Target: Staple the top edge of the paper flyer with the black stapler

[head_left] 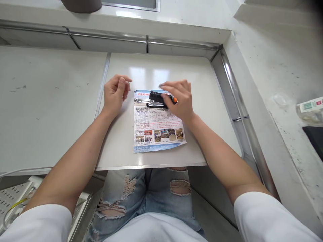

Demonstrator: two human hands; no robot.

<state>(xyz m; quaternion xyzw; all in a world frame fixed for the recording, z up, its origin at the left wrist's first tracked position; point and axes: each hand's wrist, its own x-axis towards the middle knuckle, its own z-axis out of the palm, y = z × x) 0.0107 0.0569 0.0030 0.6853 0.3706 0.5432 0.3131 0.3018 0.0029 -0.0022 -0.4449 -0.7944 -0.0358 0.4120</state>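
Observation:
A printed leaflet (161, 117) lies on the white table, with rows of staples along its left side and its lower right corner curled. Across the leaflet's upper part rests a black stapler (155, 96), its metal magazine pointing left and its base below. My right hand (180, 99) is around the stapler's right end, the thumb on the near side and the fingers on the far side. A small greyish bit shows at a fingertip; I cannot tell what it is. To the left of the leaflet, my left hand (116, 90) hovers with curled fingers and the thumb against them; whatever they pinch is hidden.
The white table (121, 148) has a metal seam on its left and a metal-trimmed wall at the back and right. Beyond stands a brown pot (82, 5). A clear packet with a label (311, 107) and a dark object (314, 136) lie on the right ledge.

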